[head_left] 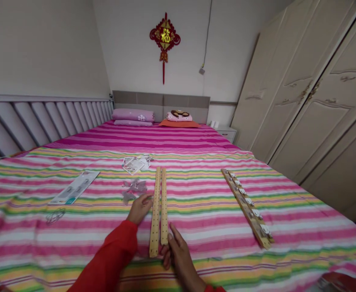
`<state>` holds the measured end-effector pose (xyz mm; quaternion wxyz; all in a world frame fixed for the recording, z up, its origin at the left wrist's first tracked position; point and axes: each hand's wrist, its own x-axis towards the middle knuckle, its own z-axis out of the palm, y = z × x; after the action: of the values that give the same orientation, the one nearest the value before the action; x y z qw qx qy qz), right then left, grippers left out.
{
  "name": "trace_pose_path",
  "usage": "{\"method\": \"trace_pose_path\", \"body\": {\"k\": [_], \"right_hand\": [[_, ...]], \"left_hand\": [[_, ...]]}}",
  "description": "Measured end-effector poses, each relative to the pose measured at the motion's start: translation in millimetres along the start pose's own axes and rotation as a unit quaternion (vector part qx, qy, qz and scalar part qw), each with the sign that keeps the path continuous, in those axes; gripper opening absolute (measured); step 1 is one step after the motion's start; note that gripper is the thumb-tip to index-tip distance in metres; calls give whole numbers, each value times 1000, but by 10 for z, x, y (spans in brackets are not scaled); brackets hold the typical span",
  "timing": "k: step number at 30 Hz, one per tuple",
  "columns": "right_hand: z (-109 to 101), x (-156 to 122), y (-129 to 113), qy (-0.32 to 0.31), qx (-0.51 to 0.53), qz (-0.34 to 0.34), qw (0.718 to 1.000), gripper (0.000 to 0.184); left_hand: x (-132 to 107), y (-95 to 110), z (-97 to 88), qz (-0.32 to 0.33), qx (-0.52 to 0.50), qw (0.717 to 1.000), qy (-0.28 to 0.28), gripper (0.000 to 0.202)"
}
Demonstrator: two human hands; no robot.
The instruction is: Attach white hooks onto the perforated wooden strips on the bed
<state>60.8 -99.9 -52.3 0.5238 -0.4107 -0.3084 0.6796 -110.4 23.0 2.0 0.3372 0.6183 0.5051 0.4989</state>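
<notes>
Head cam, looking down the bed: your L hand (pixel 139 209), in a red sleeve (pixel 106 255), and your R hand (pixel 180 255) are both at 2 drilled wooden strips (pixel 159 207). The strips lie side by side, nearly touching, on a striped bedspread (pixel 287 239). L fingers (pixel 147 199) are loosely curled, tips at the edge of the left strip; R fingers (pixel 167 253) are at the near end of the right strip. Can't tell if either hand has a firm grip.

Just past L fingers: clear plastic wrap (pixel 134 190), then paper cards (pixel 136 164) further on. Left of L hand, well apart: a long packaging card (pixel 74 186) and a small clear piece (pixel 55 216). Right of R fingers, well apart: a wooden rack w/ a row of white hooks (pixel 247 207), lying at an angle. Far beyond the fingers: pillows (pixel 133 117) at the headboard (pixel 162 101).
</notes>
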Motion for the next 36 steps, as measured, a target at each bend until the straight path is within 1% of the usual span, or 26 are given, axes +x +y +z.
{"method": "trace_pose_path", "body": {"k": [1, 3, 5, 6, 7, 9, 11, 13, 14, 16, 18, 19, 20, 21, 23, 26, 30, 32, 36], "right_hand": [[-23, -27, -1, 4, 1, -3, 1000, 101], [-87, -85, -12, 16, 4, -14, 1000, 90], [-186, -147, -49, 38, 1, -32, 999, 77], [-252, -180, -81, 52, -4, -43, 998, 71], [-329, -215, -123, 69, -11, -56, 996, 67], [-508, -296, -237, 105, -29, -86, 990, 59], [-713, -392, -383, 154, -42, -128, 979, 52], [-937, -497, -545, 218, -45, -177, 959, 46], [-1056, -551, -626, 256, -47, -203, 944, 43], [-1300, -649, -777, 340, -53, -250, 905, 40], [-1538, -719, -901, 426, -52, -282, 858, 38], [-1646, -739, -952, 455, -37, -288, 842, 39], [-1744, -746, -996, 470, -14, -284, 835, 40], [-1829, -743, -1033, 476, 12, -273, 836, 41], [-1960, -713, -1089, 469, 64, -238, 848, 43], [-2082, -652, -1131, 442, 130, -202, 864, 40], [-2184, -618, -1114, 362, 194, -195, 891, 29], [-2222, -608, -1094, 325, 222, -183, 901, 24], [-2252, -549, -1083, 266, 289, -155, 907, 17]], "left_hand": [[37, 56, -77, 9, 8, 1000, 22, 39], [47, 133, -213, 54, 57, 993, 92, 34], [-40, 121, -306, 106, 139, 975, 137, 32], [-111, 74, -336, 125, 184, 965, 141, 35], [-190, 4, -359, 135, 230, 954, 135, 41], [-329, -181, -394, 135, 299, 937, 117, 54], [-387, -354, -429, 145, 325, 929, 102, 50], [-347, -445, -464, 164, 324, 926, 105, 42], [-304, -451, -475, 173, 322, 924, 111, 41], [-221, -398, -470, 176, 333, 916, 140, 40], [-196, -311, -417, 163, 351, 906, 170, 40], [-213, -274, -375, 154, 360, 902, 181, 40], [-246, -250, -327, 144, 366, 900, 189, 39], [-289, -241, -277, 137, 370, 897, 198, 38], [-381, -260, -191, 131, 372, 892, 219, 36], [-471, -316, -128, 139, 369, 886, 244, 33], [-507, -308, -125, 148, 366, 890, 228, 33], [-518, -277, -121, 140, 359, 892, 235, 33], [-537, -244, -108, 125, 361, 888, 255, 35]]}}
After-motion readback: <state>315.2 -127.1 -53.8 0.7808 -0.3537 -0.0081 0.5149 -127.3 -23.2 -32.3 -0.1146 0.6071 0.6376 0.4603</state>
